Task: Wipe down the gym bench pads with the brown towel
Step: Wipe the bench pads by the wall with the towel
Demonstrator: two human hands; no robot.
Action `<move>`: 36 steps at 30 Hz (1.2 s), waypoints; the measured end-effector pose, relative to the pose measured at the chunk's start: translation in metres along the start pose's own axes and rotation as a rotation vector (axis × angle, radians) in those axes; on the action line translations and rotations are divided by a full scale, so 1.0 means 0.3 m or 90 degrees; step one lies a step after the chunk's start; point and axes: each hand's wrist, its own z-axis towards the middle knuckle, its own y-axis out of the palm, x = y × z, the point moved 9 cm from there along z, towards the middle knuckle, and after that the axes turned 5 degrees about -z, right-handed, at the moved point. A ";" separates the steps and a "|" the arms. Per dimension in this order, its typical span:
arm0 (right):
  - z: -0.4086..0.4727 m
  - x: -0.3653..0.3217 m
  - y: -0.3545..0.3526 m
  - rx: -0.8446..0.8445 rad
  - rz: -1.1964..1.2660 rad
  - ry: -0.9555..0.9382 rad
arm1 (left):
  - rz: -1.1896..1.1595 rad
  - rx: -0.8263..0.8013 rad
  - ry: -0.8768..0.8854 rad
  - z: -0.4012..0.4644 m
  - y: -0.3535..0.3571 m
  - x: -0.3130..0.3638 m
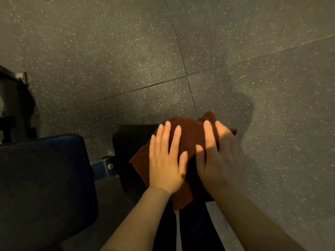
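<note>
A brown towel point(190, 134) lies spread over a small black bench pad point(130, 140) at the lower middle. My left hand point(165, 160) presses flat on the towel with straight, spread fingers. My right hand point(217, 156) lies on the towel's right side, in shadow, fingers extended over the cloth. The towel covers most of the small pad's right half. A larger dark blue bench pad point(45, 178) sits at the lower left, apart from the towel.
Speckled rubber floor tiles point(163, 51) fill the upper view. A metal frame bracket with a bolt point(108, 166) joins the two pads. Dark machine parts point(14, 105) stand at the left edge. My dark trousers with a white stripe point(178, 230) show below the towel.
</note>
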 end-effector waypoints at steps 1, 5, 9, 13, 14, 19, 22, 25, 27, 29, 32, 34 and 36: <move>-0.041 -0.005 0.001 -0.007 -0.019 0.017 | 0.006 -0.010 0.000 -0.062 0.010 -0.008; -0.230 0.007 0.010 -0.028 -0.011 0.038 | 0.019 -0.069 -0.023 -0.268 0.036 -0.040; -0.315 0.021 -0.016 -0.020 0.075 0.071 | -0.019 -0.033 -0.047 -0.306 -0.002 -0.031; -0.331 0.041 -0.064 -0.014 0.135 0.216 | -0.017 0.027 -0.035 -0.283 -0.058 0.007; -0.337 0.052 -0.074 -0.013 0.149 0.251 | -0.023 0.007 -0.036 -0.282 -0.063 0.020; -0.434 0.080 -0.106 -0.109 0.229 0.405 | -0.136 -0.151 -0.089 -0.346 -0.111 0.075; -0.603 0.049 -0.109 -0.174 0.378 0.555 | -0.155 -0.213 -0.098 -0.432 -0.197 0.103; -0.693 -0.018 -0.177 -0.161 0.536 0.619 | -0.142 -0.264 -0.072 -0.483 -0.312 0.135; -0.709 -0.049 -0.237 -0.151 0.619 0.637 | -0.134 -0.263 -0.033 -0.496 -0.393 0.177; -0.722 -0.079 -0.279 -0.143 0.706 0.654 | -0.116 -0.256 0.002 -0.508 -0.462 0.219; -0.737 -0.113 -0.327 -0.135 0.752 0.631 | -0.090 -0.272 0.017 -0.534 -0.534 0.269; -0.750 -0.119 -0.377 -0.133 0.769 0.606 | -0.085 -0.292 0.023 -0.544 -0.568 0.298; -0.770 -0.126 -0.441 -0.142 0.781 0.580 | -0.061 -0.320 0.042 -0.559 -0.597 0.329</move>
